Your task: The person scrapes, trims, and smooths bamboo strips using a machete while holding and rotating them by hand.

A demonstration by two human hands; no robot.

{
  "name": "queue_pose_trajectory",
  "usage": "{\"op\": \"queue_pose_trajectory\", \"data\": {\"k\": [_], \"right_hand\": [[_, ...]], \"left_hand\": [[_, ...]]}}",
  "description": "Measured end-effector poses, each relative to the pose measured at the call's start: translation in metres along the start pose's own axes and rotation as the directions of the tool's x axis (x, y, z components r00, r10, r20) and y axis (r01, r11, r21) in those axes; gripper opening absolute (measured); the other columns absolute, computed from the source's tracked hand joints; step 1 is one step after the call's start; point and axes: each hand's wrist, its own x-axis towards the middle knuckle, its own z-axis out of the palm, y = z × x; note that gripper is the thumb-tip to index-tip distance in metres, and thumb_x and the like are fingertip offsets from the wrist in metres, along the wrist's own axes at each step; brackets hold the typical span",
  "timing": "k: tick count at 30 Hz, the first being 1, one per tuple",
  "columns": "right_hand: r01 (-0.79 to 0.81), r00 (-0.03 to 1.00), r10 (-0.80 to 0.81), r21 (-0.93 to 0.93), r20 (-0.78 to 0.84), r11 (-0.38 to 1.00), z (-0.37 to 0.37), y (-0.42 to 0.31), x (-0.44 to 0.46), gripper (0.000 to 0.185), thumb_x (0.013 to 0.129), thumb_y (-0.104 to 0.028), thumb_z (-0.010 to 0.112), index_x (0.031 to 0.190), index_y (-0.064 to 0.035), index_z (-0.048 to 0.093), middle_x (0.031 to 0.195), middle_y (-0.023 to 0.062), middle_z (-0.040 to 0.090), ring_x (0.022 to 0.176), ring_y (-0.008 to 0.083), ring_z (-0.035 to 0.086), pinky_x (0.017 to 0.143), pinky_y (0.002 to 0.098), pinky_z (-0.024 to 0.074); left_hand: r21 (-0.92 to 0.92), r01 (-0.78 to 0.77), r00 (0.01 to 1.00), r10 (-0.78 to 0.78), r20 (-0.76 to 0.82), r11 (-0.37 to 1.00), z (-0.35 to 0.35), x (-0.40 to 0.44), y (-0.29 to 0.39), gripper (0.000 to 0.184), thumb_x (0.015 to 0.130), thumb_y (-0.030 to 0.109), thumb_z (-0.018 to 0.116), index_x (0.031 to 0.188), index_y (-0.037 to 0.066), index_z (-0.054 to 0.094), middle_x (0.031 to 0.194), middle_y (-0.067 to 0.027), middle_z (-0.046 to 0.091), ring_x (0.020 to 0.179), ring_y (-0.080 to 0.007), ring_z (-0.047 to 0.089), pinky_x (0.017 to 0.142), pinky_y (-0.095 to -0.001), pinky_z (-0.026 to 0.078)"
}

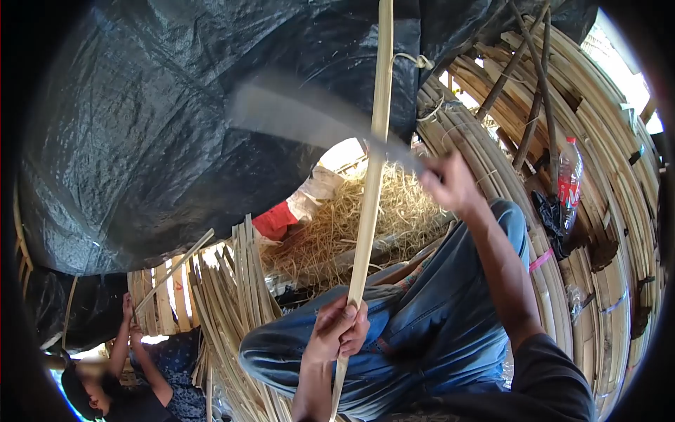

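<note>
A: Where are the hands?
B: Well apart. The left hand (336, 330) is wrapped round the strip (373, 204) low down, in front of the legs (450, 316). The right hand (453, 181), farther out, is closed on the grip end of the blade (302, 112), though blur hides the finger detail.

A: And the strip itself?
B: It leans slightly, running from the bottom edge of view past the top, so neither end shows. The blade crosses its upper part; I can't tell whether they touch.

A: How far along is the work?
B: Under way on this one, I'd judge. The strip is in one length where it shows, with no fresh cut I can make out. How much is left I can't tell. More strips lie in the left pile (232, 302) and right pile (605, 211); whether those are finished doesn't show.

A: Room to move?
B: The legs limit a low stroke. Beyond them, over the straw (415, 200), it looks more open. The right pile, with a bottle (570, 179) beside it, makes that side look tight. The tarp (155, 162) hangs behind the blade, the gap unclear. The other person (133, 404) is well apart, far left.
</note>
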Motion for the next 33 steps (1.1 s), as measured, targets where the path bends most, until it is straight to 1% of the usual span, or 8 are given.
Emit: {"op": "queue_pose_trajectory", "data": {"k": [4, 6, 10, 15, 18, 21, 30, 33], "right_hand": [[0.370, 0.926, -0.336, -0.233, 0.173, 0.899, 0.005, -0.003, 0.002, 0.066, 0.091, -0.067, 0.055, 0.092, -0.0046, 0.077, 0.050, 0.0054, 0.057, 0.042, 0.0177, 0.056, 0.046, 0.0380, 0.0441], [-0.142, 0.990, 0.138, -0.134, -0.039, 0.981, 0.007, 0.008, 0.015, 0.068, 0.094, -0.065, 0.052, 0.092, -0.0009, 0.076, 0.047, 0.0069, 0.054, 0.040, 0.0179, 0.054, 0.044, 0.0387, 0.0418], [-0.317, 0.948, 0.310, -0.135, -0.072, 0.939, 0.010, 0.007, 0.014, 0.069, 0.096, -0.062, 0.050, 0.096, 0.0024, 0.075, 0.045, 0.0094, 0.051, 0.040, 0.0200, 0.053, 0.044, 0.0401, 0.0416], [0.423, 0.905, -0.402, -0.363, 0.135, 0.830, 0.001, -0.001, 0.001, 0.068, 0.082, -0.080, 0.057, 0.082, -0.0144, 0.073, 0.045, 0.0012, 0.050, 0.040, 0.0220, 0.052, 0.046, 0.0387, 0.0402], [-0.194, 0.978, 0.174, -0.201, -0.116, 0.960, -0.002, 0.012, 0.018, 0.060, 0.093, -0.062, 0.058, 0.084, -0.0056, 0.075, 0.051, 0.0072, 0.060, 0.045, 0.0211, 0.056, 0.051, 0.0405, 0.0437], [-0.430, 0.857, 0.395, -0.035, -0.331, 0.902, -0.007, 0.016, 0.031, 0.058, 0.096, -0.054, 0.056, 0.087, -0.0013, 0.076, 0.053, 0.0120, 0.062, 0.046, 0.0194, 0.058, 0.051, 0.0397, 0.0457], [0.222, 0.975, -0.193, -0.389, 0.112, 0.894, -0.011, 0.006, 0.014, 0.060, 0.090, -0.066, 0.057, 0.076, -0.0103, 0.072, 0.049, 0.0091, 0.057, 0.041, 0.0232, 0.056, 0.044, 0.0389, 0.0454], [-0.375, 0.883, 0.323, -0.096, -0.342, 0.922, -0.021, 0.019, 0.033, 0.065, 0.093, -0.064, 0.053, 0.083, -0.0044, 0.077, 0.050, 0.0109, 0.056, 0.044, 0.0177, 0.052, 0.047, 0.0393, 0.0420]], "left_hand": [[0.011, 0.019, 0.999, -0.018, -0.042, 1.000, -0.003, -0.003, 0.002, 0.030, 0.106, 0.033, 0.051, 0.094, 0.005, 0.049, 0.057, 0.0045, 0.031, 0.041, -0.0039, 0.030, 0.035, -0.0211, 0.025], [-0.019, -0.002, 0.997, 0.001, -0.082, 1.000, -0.006, -0.006, 0.005, 0.029, 0.106, 0.033, 0.051, 0.094, 0.007, 0.049, 0.057, 0.0049, 0.031, 0.041, -0.0040, 0.029, 0.035, -0.0213, 0.024], [0.001, 0.028, 0.996, -0.028, -0.086, 1.000, -0.004, -0.002, 0.003, 0.030, 0.105, 0.035, 0.053, 0.094, 0.008, 0.049, 0.057, 0.0049, 0.031, 0.041, -0.0042, 0.029, 0.034, -0.0214, 0.024], [-0.017, 0.037, 0.999, -0.038, -0.035, 0.999, -0.003, -0.001, 0.000, 0.030, 0.105, 0.034, 0.054, 0.095, 0.006, 0.050, 0.057, 0.0040, 0.033, 0.042, -0.0046, 0.033, 0.035, -0.0213, 0.025], [-0.049, 0.024, 0.999, -0.026, -0.046, 0.999, -0.008, -0.006, 0.003, 0.029, 0.105, 0.033, 0.054, 0.096, 0.006, 0.050, 0.058, 0.0041, 0.033, 0.042, -0.0046, 0.032, 0.035, -0.0214, 0.026], [0.081, 0.090, 0.991, -0.081, -0.108, 0.993, 0.004, 0.002, 0.002, 0.032, 0.104, 0.036, 0.055, 0.092, 0.007, 0.050, 0.057, 0.0045, 0.033, 0.041, -0.0046, 0.031, 0.034, -0.0223, 0.024], [0.159, 0.076, 0.983, -0.048, -0.176, 0.984, -0.002, 0.001, -0.002, 0.026, 0.108, 0.026, 0.050, 0.098, 0.003, 0.050, 0.058, 0.0032, 0.036, 0.042, -0.0048, 0.033, 0.038, -0.0218, 0.029], [0.172, 0.065, 0.985, -0.036, -0.169, 0.983, 0.005, -0.002, 0.002, 0.023, 0.108, 0.024, 0.049, 0.098, 0.003, 0.050, 0.058, 0.0031, 0.036, 0.043, -0.0046, 0.034, 0.039, -0.0217, 0.030]]}}
